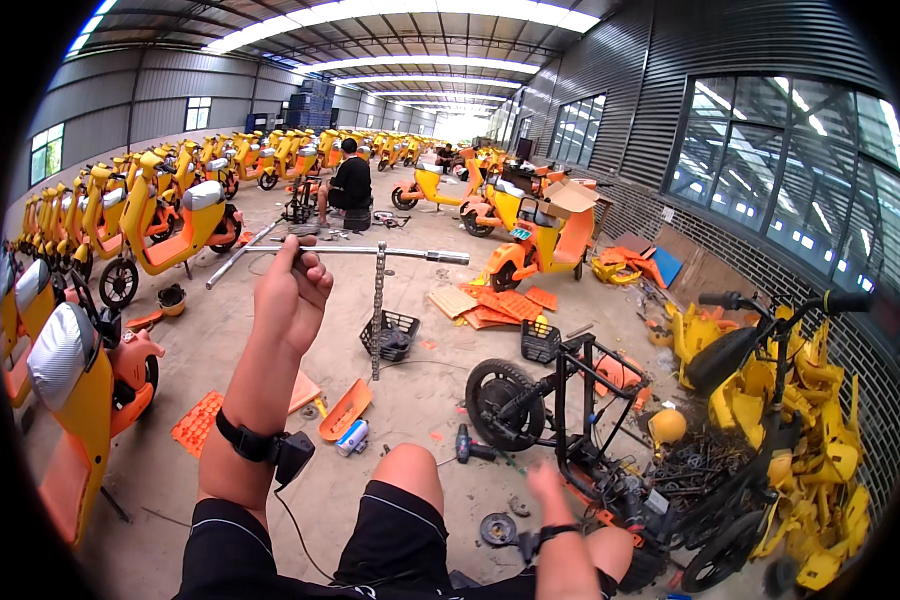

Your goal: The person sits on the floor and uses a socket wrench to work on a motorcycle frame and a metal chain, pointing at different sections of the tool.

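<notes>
Head view. The left hand [292,290] is raised in front of the camera, fingers wrapped tight around the crossbar of a T-handle wrench [375,262]. The wrench is bare grey metal: a long thin horizontal bar, running from the low left to a thicker cylindrical end on the right, with a straight shaft hanging down from its middle. The shaft looks knurled or segmented along its length; its lower tip ends in the air above the concrete floor [410,400]. A black wrist strap [260,445] with a small box and a trailing cable sits on the left forearm.

The right hand [546,483] is low, blurred, near the stripped black scooter frame [580,400]; whether it is open or closed cannot be told. It has a black band at the wrist. The frame keeps its front wheel [498,396] and stands just right of the person's bare knee [410,470].

On the floor close by: an orange plastic panel [345,410], a small can [352,438] beside it, a black wire basket [390,336] behind the wrench shaft, and a dark power tool [470,447] near the wheel. A heap of yellow body panels [820,480] lies along the right wall. Rows of yellow scooters [160,215] fill the left side of the hall. Another person [350,180] in black sits farther back, facing away.
</notes>
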`<move>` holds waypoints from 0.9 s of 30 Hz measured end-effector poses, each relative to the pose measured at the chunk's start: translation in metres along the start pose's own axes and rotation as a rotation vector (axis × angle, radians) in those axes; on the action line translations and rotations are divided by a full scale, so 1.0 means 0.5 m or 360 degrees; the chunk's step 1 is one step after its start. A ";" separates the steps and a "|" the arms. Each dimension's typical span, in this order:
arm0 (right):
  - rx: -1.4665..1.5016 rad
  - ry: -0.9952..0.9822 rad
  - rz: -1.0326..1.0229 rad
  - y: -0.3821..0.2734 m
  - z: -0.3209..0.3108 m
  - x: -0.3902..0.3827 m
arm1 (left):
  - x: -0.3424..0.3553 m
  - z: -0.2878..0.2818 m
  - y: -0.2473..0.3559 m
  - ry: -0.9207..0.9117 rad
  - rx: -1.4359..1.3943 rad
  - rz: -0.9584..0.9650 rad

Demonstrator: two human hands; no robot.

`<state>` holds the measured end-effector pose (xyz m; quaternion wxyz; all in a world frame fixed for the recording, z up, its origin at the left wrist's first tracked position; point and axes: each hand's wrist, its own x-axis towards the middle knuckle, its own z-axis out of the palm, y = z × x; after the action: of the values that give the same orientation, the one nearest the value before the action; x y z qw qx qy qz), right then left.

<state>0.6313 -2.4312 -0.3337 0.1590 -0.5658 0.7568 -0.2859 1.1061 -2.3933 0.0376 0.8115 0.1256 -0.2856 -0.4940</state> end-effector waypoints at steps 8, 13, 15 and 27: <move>0.0375 -0.1807 0.0644 0.341 0.326 -0.183 | -0.015 -0.021 -0.100 0.0010 -0.0084 -0.0157; -0.0168 -0.0519 0.0195 0.292 0.215 -0.058 | -0.019 -0.025 -0.161 -0.0010 -0.0088 -0.0188; -0.0118 -0.0421 0.0371 0.176 0.122 -0.043 | -0.018 -0.023 -0.175 -0.0004 -0.0065 -0.0185; 0.0082 0.0525 -0.1825 -0.816 -0.385 -0.242 | -0.004 0.052 -0.161 0.0141 0.0011 0.0000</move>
<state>0.8723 -2.3479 0.0576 -0.1269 -0.8283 0.3381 -0.4285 1.0315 -2.4281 0.0188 0.8229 0.1501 -0.2513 -0.4869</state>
